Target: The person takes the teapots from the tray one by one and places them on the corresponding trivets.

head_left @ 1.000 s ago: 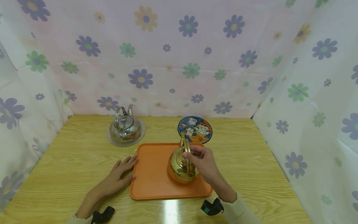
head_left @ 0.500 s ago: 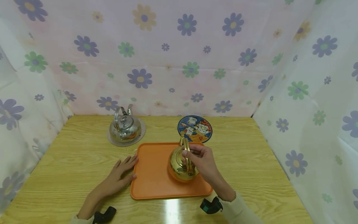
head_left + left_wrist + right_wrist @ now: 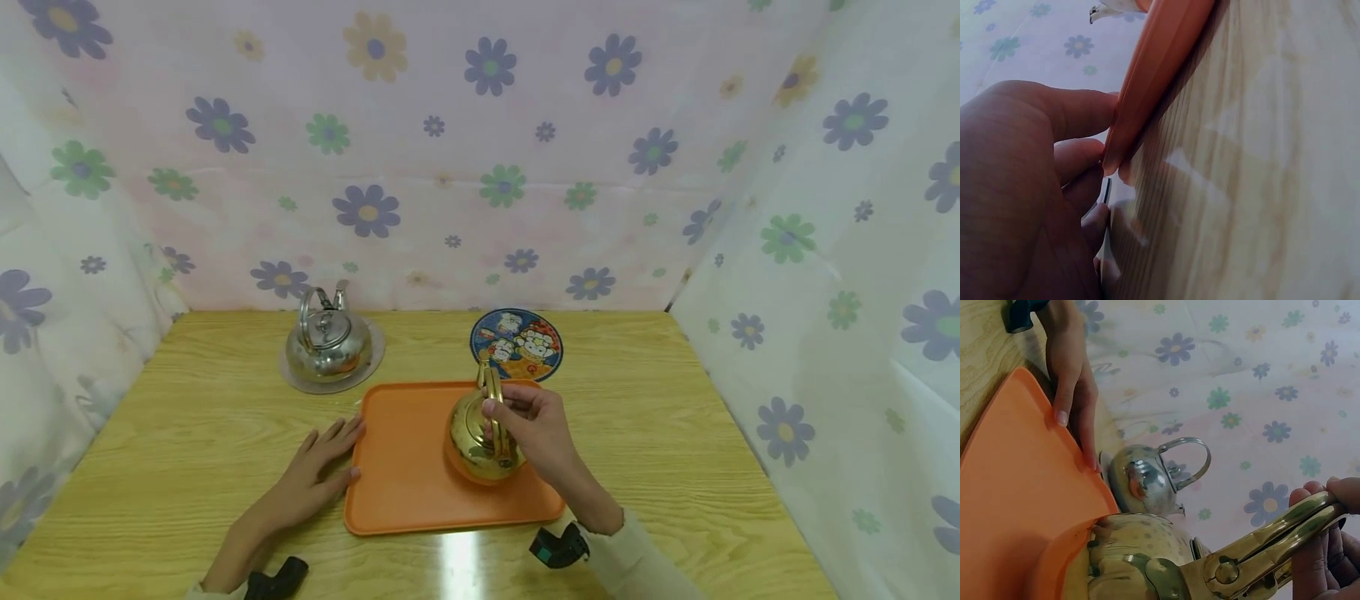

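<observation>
fingers of the right hand (image 3: 542, 429) are curled round the hooped handle (image 3: 502, 446) of a gold-coloured, round-bellied metal kettle (image 3: 474, 450), which is just below them and seems to sit on a flat, rectangular orange tray (image 3: 401, 467), perhaps plastic. the left hand (image 3: 315, 475) grasps nothing; its fingers lie nearly straight, their tips and the thumb touching the nearest rim. the step in hand looks like managing the kettle by its handle while the tray is steadied; the next move, i'd judge, calls for a firm grip, a level kettle and light pressure on the rim (whether the base fully bears on the tray, i cannot tell).

only the head view shows the round blue cartoon-printed mat (image 3: 517, 343), material unclear, beyond the right fingers. the right wrist view adds a large gold-coloured metal rivet (image 3: 1227, 572) below those fingers. the left wrist view reveals, low over the wood-grain bench (image 3: 1260, 156), fingertips meeting the rim's outer side.
</observation>
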Demonstrator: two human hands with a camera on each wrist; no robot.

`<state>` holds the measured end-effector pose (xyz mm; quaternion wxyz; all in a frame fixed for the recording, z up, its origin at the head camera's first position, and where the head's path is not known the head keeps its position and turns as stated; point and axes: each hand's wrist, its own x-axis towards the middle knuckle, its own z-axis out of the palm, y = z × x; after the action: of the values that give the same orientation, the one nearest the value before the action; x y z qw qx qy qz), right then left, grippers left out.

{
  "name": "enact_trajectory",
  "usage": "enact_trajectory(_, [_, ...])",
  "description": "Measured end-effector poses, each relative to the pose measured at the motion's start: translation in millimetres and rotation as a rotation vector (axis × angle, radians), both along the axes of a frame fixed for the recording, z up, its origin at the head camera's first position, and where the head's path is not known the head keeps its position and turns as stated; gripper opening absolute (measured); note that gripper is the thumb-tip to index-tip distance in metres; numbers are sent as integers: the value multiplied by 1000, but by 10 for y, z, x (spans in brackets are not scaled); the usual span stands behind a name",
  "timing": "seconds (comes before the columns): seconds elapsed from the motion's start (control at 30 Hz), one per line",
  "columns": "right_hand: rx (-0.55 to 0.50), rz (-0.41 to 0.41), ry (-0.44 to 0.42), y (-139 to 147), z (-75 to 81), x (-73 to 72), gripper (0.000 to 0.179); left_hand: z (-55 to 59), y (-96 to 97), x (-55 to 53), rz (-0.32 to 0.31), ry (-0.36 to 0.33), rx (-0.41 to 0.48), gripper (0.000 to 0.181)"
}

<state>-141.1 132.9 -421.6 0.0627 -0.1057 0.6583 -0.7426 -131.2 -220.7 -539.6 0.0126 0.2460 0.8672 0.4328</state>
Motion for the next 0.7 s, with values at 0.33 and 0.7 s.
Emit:
enact_trajectory(0.33, [15, 1, 19, 2, 43, -32, 33, -11, -2, 4, 2, -5, 5, 61])
enact_trajectory(0.7, [34, -33, 16, 1, 37, -114, 31, -4, 11, 13, 14, 12, -12, 60])
